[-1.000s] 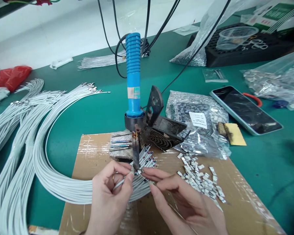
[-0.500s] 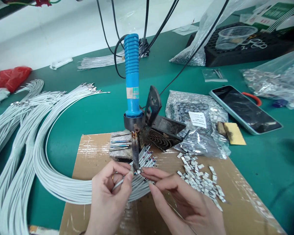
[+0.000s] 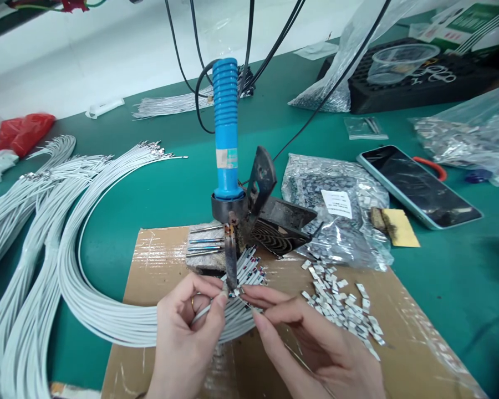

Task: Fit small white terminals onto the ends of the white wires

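A blue-handled soldering iron (image 3: 226,127) stands tip down in a dark metal stand, its tip between my fingertips. My left hand (image 3: 193,327) pinches a white cable (image 3: 202,313) whose end sits at the iron's tip. There, a small silvery metal piece (image 3: 235,292) touches or nearly touches the tip; contact is too small to tell. My right hand (image 3: 311,338) pinches a thin solder wire (image 3: 298,358) that runs down across the palm, its front end close to the tip. Beneath both hands passes a bundle of white cables (image 3: 108,318).
Loose metal tabs (image 3: 345,305) lie on the cardboard (image 3: 149,260) at right. Metal bits rest on a grey block (image 3: 205,260). Further right are a plastic bag (image 3: 332,205), a yellow sponge (image 3: 401,227) and a phone (image 3: 419,185). More cable bundles (image 3: 29,310) cover the left side.
Both hands hold almost the same pose at the iron's tip. The whole view has shifted very slightly; nothing was let go or picked up.
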Demonstrator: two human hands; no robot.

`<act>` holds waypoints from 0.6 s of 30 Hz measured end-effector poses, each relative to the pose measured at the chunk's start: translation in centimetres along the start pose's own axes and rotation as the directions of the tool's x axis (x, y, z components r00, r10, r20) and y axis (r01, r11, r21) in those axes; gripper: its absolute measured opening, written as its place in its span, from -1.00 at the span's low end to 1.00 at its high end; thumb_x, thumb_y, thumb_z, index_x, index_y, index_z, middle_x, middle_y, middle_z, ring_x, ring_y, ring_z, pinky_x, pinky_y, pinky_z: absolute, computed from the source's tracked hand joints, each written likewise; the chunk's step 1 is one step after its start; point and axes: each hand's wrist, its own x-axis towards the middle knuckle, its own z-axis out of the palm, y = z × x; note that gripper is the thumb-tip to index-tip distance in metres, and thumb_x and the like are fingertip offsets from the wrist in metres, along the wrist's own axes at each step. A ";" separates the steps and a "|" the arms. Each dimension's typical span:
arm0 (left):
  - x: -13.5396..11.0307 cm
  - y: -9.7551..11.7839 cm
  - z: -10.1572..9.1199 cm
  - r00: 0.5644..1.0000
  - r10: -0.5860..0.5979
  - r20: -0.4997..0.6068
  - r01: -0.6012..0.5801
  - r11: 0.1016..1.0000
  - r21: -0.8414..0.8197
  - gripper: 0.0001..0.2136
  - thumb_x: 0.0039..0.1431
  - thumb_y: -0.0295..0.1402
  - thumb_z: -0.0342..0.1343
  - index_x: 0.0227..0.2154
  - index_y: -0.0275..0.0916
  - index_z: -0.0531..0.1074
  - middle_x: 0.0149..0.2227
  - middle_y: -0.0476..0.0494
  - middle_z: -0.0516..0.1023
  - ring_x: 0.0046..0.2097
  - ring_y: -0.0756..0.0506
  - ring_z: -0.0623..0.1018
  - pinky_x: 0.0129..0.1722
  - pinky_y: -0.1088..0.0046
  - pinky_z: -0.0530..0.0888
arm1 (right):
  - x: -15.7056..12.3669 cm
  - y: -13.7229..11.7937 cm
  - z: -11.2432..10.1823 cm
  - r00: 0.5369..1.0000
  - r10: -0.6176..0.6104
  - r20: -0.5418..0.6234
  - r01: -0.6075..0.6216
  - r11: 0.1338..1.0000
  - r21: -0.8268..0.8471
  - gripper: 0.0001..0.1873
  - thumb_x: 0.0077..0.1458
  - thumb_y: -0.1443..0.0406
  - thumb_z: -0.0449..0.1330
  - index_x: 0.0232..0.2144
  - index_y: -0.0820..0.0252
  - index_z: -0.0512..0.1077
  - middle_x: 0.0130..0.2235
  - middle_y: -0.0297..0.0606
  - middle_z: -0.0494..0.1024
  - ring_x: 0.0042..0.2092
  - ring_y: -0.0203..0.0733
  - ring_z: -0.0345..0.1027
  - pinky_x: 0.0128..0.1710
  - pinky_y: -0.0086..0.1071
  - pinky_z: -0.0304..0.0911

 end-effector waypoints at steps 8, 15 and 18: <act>0.2 -0.5 0.1 1.000 0.005 -0.019 -0.005 1.000 -0.009 -0.78 0.30 -0.27 0.22 -0.37 -0.33 0.45 -0.22 -0.13 0.54 -0.25 0.11 0.57 -0.25 0.76 0.46 | 0.0 0.4 0.0 0.999 -0.042 0.001 0.042 0.999 -0.022 -0.83 0.28 0.28 0.22 -0.40 0.10 0.47 -0.05 -0.39 0.64 -0.07 -0.34 0.59 -0.04 -0.63 0.43; 0.2 -0.6 -0.1 1.000 -0.003 -0.012 0.003 1.000 -0.001 -0.76 0.30 -0.24 0.22 -0.37 -0.32 0.45 -0.20 -0.15 0.54 -0.23 0.09 0.58 -0.24 0.75 0.46 | 0.0 0.3 0.0 0.999 -0.048 -0.014 0.048 0.999 0.009 -0.87 0.27 0.29 0.24 -0.37 0.07 0.49 -0.05 -0.44 0.64 -0.07 -0.36 0.59 -0.04 -0.67 0.41; 0.2 -0.6 -0.1 1.000 -0.015 -0.008 0.015 1.000 0.007 -0.76 0.30 -0.23 0.22 -0.37 -0.33 0.44 -0.20 -0.15 0.54 -0.24 0.10 0.57 -0.25 0.74 0.47 | -0.2 0.2 0.0 0.998 -0.046 -0.033 0.047 0.999 0.023 -0.90 0.25 0.31 0.26 -0.35 0.06 0.49 -0.04 -0.43 0.64 -0.07 -0.34 0.59 -0.04 -0.64 0.43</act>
